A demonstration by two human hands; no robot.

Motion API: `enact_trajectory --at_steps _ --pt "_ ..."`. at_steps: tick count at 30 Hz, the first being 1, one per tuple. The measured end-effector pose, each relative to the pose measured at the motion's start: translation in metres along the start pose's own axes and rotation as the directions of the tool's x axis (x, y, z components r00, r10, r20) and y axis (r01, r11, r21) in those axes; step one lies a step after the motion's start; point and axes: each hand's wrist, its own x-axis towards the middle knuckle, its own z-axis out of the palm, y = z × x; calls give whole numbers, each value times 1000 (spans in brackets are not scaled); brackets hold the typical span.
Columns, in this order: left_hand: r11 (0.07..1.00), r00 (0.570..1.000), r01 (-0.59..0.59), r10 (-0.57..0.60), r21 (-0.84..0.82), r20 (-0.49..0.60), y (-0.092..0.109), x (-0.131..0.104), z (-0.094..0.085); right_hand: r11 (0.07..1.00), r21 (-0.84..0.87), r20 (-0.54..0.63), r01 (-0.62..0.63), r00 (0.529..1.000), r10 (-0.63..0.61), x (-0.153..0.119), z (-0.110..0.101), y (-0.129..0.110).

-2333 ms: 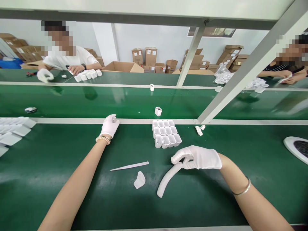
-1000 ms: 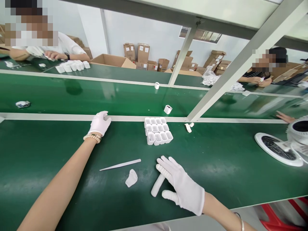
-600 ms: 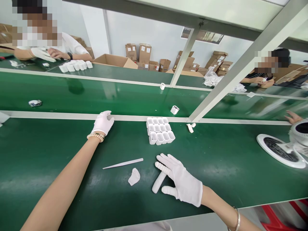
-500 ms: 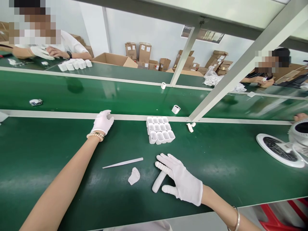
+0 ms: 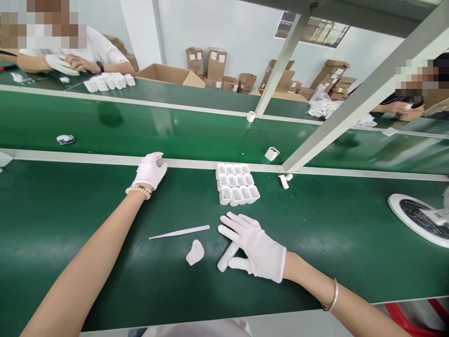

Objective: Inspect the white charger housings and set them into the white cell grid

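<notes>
My right hand (image 5: 253, 244), in a white glove, lies flat with its fingers spread over a white, putty-like roll (image 5: 227, 256). The palm and fingers hide the roll's far end. My left hand (image 5: 150, 171), also gloved, rests at the pale rail along the table's far side, thumb apart from the fingers and nothing seen in it. Between my hands lie a slim, pointed white stick (image 5: 179, 232) and a small, irregular white lump (image 5: 195, 252). Beyond my right hand, several open white plastic housings (image 5: 237, 179) stand in rows.
Small white pieces (image 5: 284, 180) lie beside a slanting metal post (image 5: 326, 128). A white housing (image 5: 271, 153) sits past the rail (image 5: 196, 164). At right is a white fan base (image 5: 417, 220). Across the bench, a person in white sleeves (image 5: 105, 49) works near cardboard boxes (image 5: 168, 75).
The view has shifted slightly. My right hand has slid a little forward and left, and the roll has shifted slightly with it. My left hand stays at the rail.
</notes>
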Motion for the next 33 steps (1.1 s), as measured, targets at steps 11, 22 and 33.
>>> enact_trajectory --at_steps 11,22,33 --pt "996 1000 -3 4 88 -1 2 -1 -1 991 -133 194 34 981 -7 -18 -10 -9" --pt "996 999 -41 42 80 -15 -2 -1 -5 980 -177 112 87 991 -68 -36 -11 -13" --pt "996 999 -38 39 80 -17 -2 -1 -5 960 -233 80 152 987 -137 -44 -17 -15"
